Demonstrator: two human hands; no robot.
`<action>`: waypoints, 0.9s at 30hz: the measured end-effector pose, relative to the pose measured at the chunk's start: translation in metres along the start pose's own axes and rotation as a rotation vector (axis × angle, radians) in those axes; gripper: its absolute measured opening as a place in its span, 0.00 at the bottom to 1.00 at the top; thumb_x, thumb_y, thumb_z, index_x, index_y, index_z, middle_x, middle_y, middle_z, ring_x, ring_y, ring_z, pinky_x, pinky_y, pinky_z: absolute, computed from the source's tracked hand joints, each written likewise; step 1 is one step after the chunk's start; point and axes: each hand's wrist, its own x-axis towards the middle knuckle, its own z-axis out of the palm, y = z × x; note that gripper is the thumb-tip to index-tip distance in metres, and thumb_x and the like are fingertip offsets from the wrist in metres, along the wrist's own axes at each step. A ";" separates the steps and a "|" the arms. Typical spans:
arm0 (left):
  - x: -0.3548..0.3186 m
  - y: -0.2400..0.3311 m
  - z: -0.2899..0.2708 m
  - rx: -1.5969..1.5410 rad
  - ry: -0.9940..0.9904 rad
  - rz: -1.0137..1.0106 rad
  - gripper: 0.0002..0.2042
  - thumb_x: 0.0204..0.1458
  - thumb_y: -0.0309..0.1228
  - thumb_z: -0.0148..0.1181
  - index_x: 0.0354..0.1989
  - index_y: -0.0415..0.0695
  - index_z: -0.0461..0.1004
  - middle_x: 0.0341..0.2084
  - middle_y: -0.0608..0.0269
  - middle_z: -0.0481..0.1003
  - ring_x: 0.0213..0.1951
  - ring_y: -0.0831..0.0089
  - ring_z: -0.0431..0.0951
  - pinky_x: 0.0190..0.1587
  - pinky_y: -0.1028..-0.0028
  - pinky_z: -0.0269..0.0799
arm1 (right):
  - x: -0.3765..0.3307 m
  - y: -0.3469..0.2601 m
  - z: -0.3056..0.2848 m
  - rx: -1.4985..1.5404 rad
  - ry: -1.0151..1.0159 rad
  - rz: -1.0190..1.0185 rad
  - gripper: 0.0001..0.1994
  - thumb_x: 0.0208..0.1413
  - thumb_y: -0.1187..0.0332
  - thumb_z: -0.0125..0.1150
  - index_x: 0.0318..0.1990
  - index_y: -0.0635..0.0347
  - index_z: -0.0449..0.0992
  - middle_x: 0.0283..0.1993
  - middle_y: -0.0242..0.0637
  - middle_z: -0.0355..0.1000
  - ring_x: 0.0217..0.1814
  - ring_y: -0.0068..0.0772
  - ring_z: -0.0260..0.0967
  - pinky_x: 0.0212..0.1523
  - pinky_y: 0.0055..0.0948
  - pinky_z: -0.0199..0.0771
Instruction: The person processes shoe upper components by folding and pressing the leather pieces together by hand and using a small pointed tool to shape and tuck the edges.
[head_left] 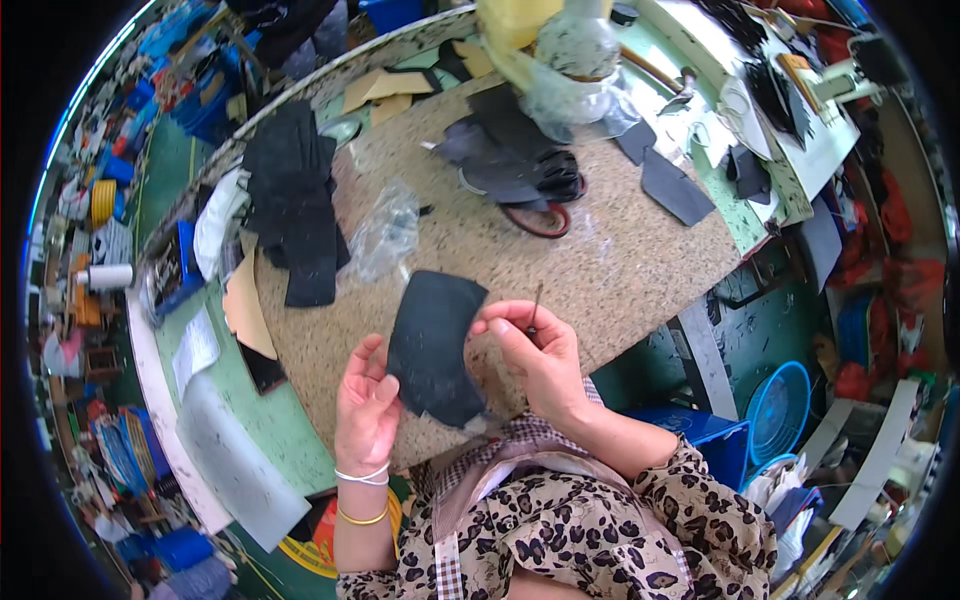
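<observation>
A curved black panel (432, 345), which looks like leather or fabric, is held up over the near part of the speckled board (610, 270). My left hand (366, 405) grips its left edge, thumb on the face and fingers behind. At the panel's right edge is my right hand (535, 350), its thumb and index finger pinched together close to that edge. A thin dark stick-like tool (535, 308) pokes up from between the right fingers; its kind cannot be made out. Beyond the panel lies a crumpled transparent plastic bag (388, 232).
Stacked black pieces (295, 200) lie at the left, near tan card pieces (248, 305). Farther back are a dark bundle (510, 150), red-handled scissors (545, 222) and a yellowish container (515, 25). A hammer (680, 90) rests back right; a blue basket (778, 408) stands below, right.
</observation>
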 end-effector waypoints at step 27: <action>-0.006 -0.006 0.039 0.115 -0.106 -0.372 0.21 0.45 0.21 0.58 0.50 0.38 0.64 0.48 0.58 0.68 0.49 0.68 0.69 0.52 0.67 0.66 | -0.014 -0.035 -0.016 0.200 -0.051 0.393 0.07 0.53 0.69 0.60 0.35 0.60 0.69 0.30 0.23 0.68 0.31 0.09 0.62 0.31 0.11 0.62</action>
